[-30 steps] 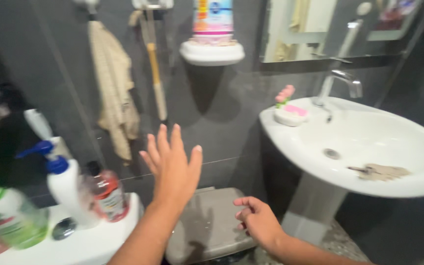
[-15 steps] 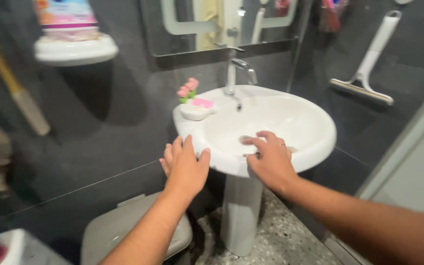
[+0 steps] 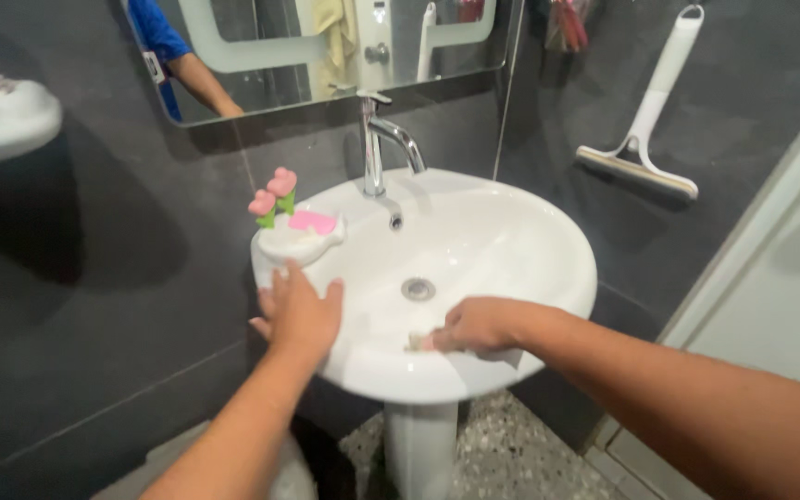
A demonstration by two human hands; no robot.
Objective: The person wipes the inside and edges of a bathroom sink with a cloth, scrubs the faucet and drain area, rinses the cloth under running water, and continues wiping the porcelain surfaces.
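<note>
**Cloth at the basin's front wall**

Right hand (image 3: 476, 324) lay curled over a small pale cloth (image 3: 423, 342), pressing it to the inner front wall of the sink (image 3: 511, 250), just below the drain (image 3: 418, 289). Left hand (image 3: 300, 313) sat open and flat on the left rim, fingers spread, bracing.

To do it well, I judged: keep the pad flat under the palm, work in short overlapping arcs toward the drain, hold the brace steady, stay clear of the soap dish (image 3: 296, 239).

Sink: glossy white ceramic, round bowl on a pedestal. Tap (image 3: 383, 139): polished chrome, curved. Dish: white, with pink soap and pink flower trim. Wall: dark matte tile. Squeegee (image 3: 650, 130): white plastic, hanging.
</note>
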